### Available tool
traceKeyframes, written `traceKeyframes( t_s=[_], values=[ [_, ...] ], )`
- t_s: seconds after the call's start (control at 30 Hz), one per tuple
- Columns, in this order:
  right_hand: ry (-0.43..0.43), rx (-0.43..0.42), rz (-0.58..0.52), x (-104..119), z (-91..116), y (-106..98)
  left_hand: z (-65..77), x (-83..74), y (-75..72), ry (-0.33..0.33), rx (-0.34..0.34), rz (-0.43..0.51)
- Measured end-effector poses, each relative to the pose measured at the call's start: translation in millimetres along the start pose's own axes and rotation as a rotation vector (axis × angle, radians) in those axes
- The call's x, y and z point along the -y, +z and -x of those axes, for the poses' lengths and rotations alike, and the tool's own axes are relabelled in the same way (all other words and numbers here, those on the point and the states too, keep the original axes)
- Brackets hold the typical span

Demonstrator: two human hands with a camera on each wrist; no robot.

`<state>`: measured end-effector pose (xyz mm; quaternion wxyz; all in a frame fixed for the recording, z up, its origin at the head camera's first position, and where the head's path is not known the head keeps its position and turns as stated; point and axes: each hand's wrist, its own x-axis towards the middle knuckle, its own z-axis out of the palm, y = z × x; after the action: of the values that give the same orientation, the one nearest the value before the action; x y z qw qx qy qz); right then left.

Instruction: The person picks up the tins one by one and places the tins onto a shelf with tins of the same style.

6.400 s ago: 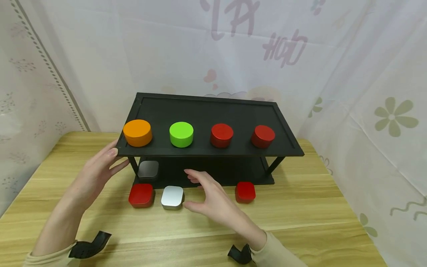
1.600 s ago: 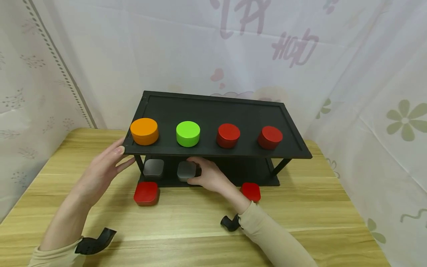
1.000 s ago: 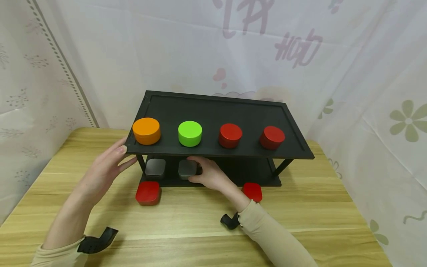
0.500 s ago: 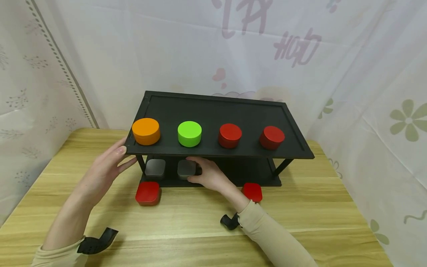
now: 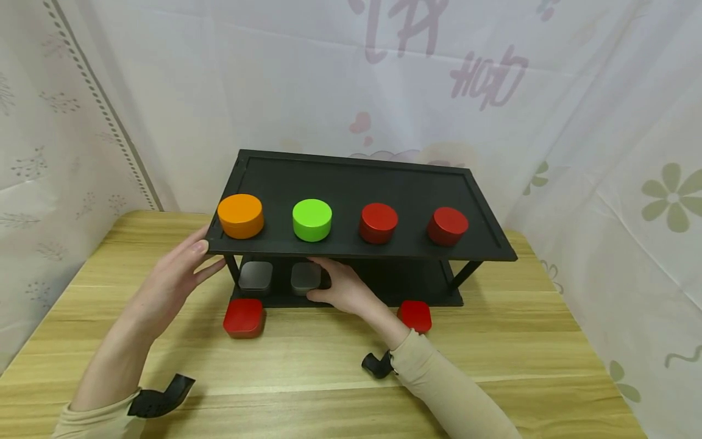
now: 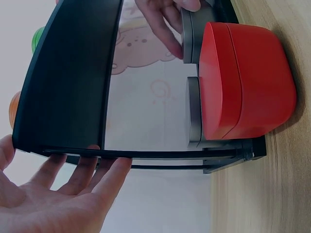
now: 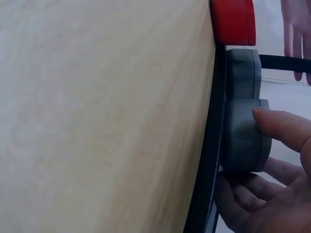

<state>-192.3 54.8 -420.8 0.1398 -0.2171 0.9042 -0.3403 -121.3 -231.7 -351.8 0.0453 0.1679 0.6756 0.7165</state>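
A: Grey box (image 5: pixel 304 278), position?
B: On the lower shelf of the black rack (image 5: pixel 351 177), just below the upper shelf's front edge as the head view has it. To its left, apart, a second grey box (image 5: pixel 255 275).
A: Right hand (image 5: pixel 344 288)?
B: Pinching the grey box: thumb at the near side by the lid, fingers bent round the far side. Gap no wider than the box.
A: Key relation?
B: Box lies to the left of the right palm, between thumb and fingers. Top nearly square; no long axis to record. Right hand clearly the nearer. Judgement: clearance under the upper shelf matters most for any shift of that hand.
A: Left hand (image 5: pixel 174 277)?
B: Spread, fingers nearly straight, touching the rack's left front corner; carries nothing. Perhaps steadying.
A: Nearby?
B: Red box (image 5: pixel 244 318) on the table (image 5: pixel 296 384), in front of the second grey box.
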Motion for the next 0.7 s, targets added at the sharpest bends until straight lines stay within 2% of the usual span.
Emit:
traceKeyframes(
  t_s=[0.17, 0.43, 0.7],
  values=[
    [0.014, 0.008, 0.005, 0.0, 2.8, -3.7, -1.3, 0.6, 0.7, 0.010, 0.006, 0.009],
    [-0.054, -0.017, -0.009, -1.8, 8.5, -4.0, -0.8, 0.7, 0.8, 0.013, 0.009, 0.005],
    [-0.080, -0.044, -0.012, -0.8, 21.7, -7.7, -1.2, -0.4, 1.1, 0.016, 0.013, 0.011]
  ],
)
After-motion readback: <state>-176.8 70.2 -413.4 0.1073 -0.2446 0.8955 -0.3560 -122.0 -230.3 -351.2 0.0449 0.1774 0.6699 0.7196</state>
